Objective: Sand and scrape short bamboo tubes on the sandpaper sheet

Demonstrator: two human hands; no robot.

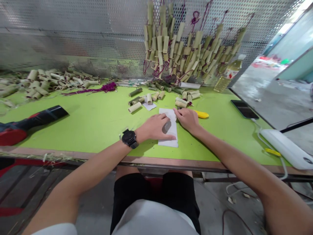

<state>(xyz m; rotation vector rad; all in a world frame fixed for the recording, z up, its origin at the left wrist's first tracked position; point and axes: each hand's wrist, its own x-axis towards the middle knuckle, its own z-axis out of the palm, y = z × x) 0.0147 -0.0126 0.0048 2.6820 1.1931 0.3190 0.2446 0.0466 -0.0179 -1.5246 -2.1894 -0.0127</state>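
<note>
Where left hand (156, 126) rests, paper (173, 125) lies (beneath).

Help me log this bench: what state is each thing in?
Paper: flat, partly covered
Left hand: spread on the paper
Right hand: curled at paper's edge
Watch: strapped on
Phone: screen dark, plugged in
Bottle: capped, holding liquid
Hanging bamboo pieces: strung together
Loose bamboo pieces: cut, scattered
Power tool: lying down
Yellow item: lying, partly hidden
</note>
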